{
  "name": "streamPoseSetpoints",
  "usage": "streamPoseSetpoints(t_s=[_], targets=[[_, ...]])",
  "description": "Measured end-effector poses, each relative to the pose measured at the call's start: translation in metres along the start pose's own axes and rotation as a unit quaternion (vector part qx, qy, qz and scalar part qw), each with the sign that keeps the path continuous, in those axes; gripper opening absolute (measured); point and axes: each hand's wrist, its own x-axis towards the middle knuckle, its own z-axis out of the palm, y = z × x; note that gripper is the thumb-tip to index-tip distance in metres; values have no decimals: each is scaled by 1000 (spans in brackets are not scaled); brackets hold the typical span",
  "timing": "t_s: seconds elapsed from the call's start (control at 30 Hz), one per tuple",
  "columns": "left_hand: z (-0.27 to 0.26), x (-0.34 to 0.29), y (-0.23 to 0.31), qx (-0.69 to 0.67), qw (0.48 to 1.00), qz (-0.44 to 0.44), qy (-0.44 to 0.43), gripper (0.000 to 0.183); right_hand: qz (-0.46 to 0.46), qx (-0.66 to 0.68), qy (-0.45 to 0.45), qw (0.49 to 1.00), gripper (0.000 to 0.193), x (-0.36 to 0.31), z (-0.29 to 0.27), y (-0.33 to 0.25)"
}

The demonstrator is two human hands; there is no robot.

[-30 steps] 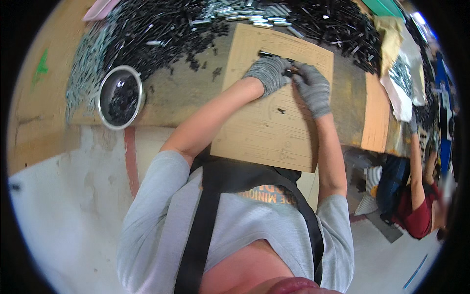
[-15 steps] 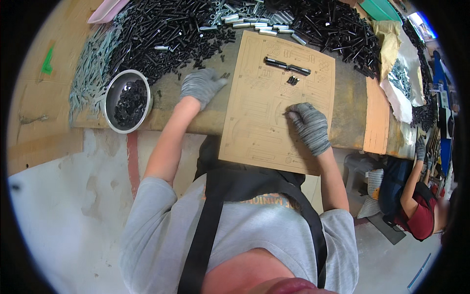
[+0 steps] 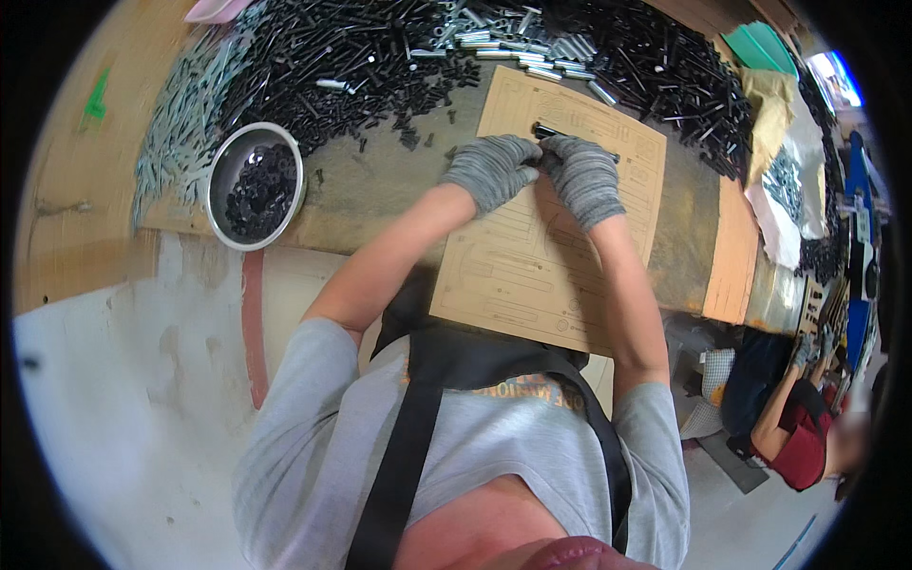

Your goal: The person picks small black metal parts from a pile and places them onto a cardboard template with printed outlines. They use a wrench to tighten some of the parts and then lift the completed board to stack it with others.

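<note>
A tan template board point(image 3: 532, 275) with printed outlines lies on the workbench in front of me. Both my hands wear grey knit gloves and meet near its far end. My left hand point(image 3: 491, 169) and my right hand point(image 3: 583, 177) pinch a small black part point(image 3: 548, 132) that rests on the board among a short row of black pieces. The fingertips hide how the part is held. A round metal bowl point(image 3: 255, 183) filled with small black parts stands to my left.
Heaps of black screws point(image 3: 332, 57) and silver sleeves point(image 3: 513, 47) cover the far bench. Pale grey parts point(image 3: 176, 133) lie at the left. Another person point(image 3: 807, 418) in red sits at the lower right. A green tray point(image 3: 765, 47) stands far right.
My left hand has come back from the loose parts beside the bowl to the board's far end. My right hand moved up the board to meet it.
</note>
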Motion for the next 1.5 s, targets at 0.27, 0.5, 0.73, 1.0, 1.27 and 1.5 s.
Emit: streamPoseSetpoints(t_s=[0.27, 0.5, 0.73, 1.0, 1.27, 1.5], targets=[[-51, -44, -51, 41, 990, -137, 10, 26, -76, 47, -23, 996, 34, 9, 3, -63], [-45, -39, -41, 136, 977, -146, -71, 24, -46, 25, -97, 994, 33, 36, 24, -95], [-36, -36, -40, 195, 969, -129, -83, 21, -52, 36, 42, 997, 18, 22, -5, -54], [-30, -31, -51, 210, 972, -84, -56, 21, 0, 175, 33, 984, 19, 6, -6, 3], [-20, -7, -15, 99, 994, -28, -45, 24, -45, 19, 13, 999, 14, 9, -2, -4], [-4, 13, 4, 89, 994, -37, -53, 29, 44, -40, 21, 998, 18, -2, -6, 2]])
